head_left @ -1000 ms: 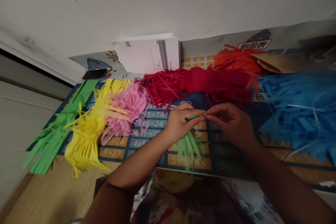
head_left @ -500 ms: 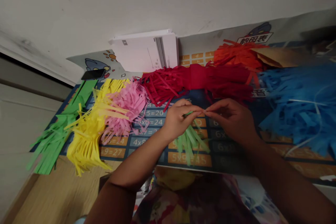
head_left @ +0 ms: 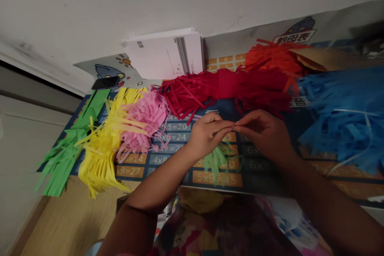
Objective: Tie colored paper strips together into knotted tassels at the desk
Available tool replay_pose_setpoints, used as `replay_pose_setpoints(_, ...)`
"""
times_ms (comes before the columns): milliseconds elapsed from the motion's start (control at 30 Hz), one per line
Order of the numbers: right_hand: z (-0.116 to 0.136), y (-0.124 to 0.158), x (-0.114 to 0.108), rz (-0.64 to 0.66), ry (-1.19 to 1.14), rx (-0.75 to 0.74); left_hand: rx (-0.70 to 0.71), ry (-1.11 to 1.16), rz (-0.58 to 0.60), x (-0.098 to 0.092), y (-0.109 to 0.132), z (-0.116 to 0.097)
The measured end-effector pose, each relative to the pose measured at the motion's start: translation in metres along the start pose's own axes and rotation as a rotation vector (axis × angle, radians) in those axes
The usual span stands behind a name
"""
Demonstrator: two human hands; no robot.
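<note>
My left hand (head_left: 207, 138) and my right hand (head_left: 264, 134) meet at the fingertips above a printed multiplication mat (head_left: 258, 176). A thin green paper strip (head_left: 215, 133) shows faintly among my left fingers, and a fringed green paper bunch (head_left: 217, 160) hangs just below that hand. My right fingertips press closed against my left ones, and they hide whatever lies there. A red paper fringe (head_left: 222, 86) lies just beyond both hands, with a pink paper fringe (head_left: 144, 124) to the left of them and a blue paper fringe (head_left: 345, 116) to the right.
Yellow (head_left: 99, 160), green (head_left: 66, 148) and orange (head_left: 273, 60) paper fringes also lie on the mat. Beyond them are a stack of white papers (head_left: 163, 56), a black phone (head_left: 105, 83) and brown paper (head_left: 324, 59). A wall stands behind; a wooden surface (head_left: 66, 216) shows at lower left.
My hands have risen slightly and press closer at the fingertips. The green strip is less visible, and the fringed green bunch below has shifted and swung slightly.
</note>
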State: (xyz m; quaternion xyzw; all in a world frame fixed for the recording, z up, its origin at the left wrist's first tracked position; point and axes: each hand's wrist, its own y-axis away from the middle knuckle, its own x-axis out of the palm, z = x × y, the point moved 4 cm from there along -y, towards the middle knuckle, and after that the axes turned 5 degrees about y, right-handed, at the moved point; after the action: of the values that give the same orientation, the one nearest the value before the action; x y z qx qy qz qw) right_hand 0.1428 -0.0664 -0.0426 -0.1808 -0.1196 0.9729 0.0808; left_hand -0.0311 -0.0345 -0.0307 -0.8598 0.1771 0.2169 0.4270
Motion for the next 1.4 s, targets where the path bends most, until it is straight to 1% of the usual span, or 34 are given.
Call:
replay_pose_setpoints(167,-0.002,-0.001,0.000,-0.003,-0.051,0.032,-0.007,-0.008,-0.022,0.001,0.001,0.002)
replay_pose_setpoints(400,0.004,0.001,0.000,-0.008,0.048,-0.007,-0.091,0.037,0.033,0.001,-0.001,0.005)
replay_pose_setpoints(500,0.002,-0.001,-0.005,-0.036,0.132,-0.011,-0.135,0.069,0.014,-0.002,-0.002,0.006)
replay_pose_setpoints(600,-0.002,-0.006,-0.011,-0.067,0.310,-0.046,-0.165,0.069,-0.008,-0.001,-0.001,0.008)
replay_pose_setpoints(667,-0.001,-0.008,-0.009,-0.015,0.341,-0.067,-0.146,0.056,-0.020,0.000,0.001,0.008)
replay_pose_setpoints(733,-0.002,-0.009,-0.002,0.092,0.234,-0.003,-0.124,0.044,-0.037,0.002,0.002,0.008)
replay_pose_setpoints(800,-0.004,-0.007,0.005,0.161,0.078,0.147,-0.122,0.038,-0.041,0.003,0.002,0.007)
replay_pose_setpoints(867,-0.006,-0.004,0.010,0.157,-0.043,0.279,-0.125,0.038,-0.033,0.004,0.003,0.008)
replay_pose_setpoints(933,-0.008,-0.002,0.013,0.125,-0.126,0.339,-0.110,0.032,-0.027,0.005,0.003,0.007)
replay_pose_setpoints(1100,-0.011,-0.002,0.014,0.118,-0.188,0.353,-0.030,-0.006,-0.039,0.009,0.006,0.006)
replay_pose_setpoints(1167,-0.013,-0.003,0.013,0.114,-0.201,0.355,-0.042,0.025,-0.027,0.009,0.006,0.005)
replay_pose_setpoints(1300,-0.015,-0.003,0.010,0.078,-0.226,0.383,-0.196,0.185,0.007,0.007,0.003,0.009)
replay_pose_setpoints(1400,-0.015,-0.004,0.010,0.071,-0.267,0.373,-0.280,0.272,0.009,0.006,0.001,0.010)
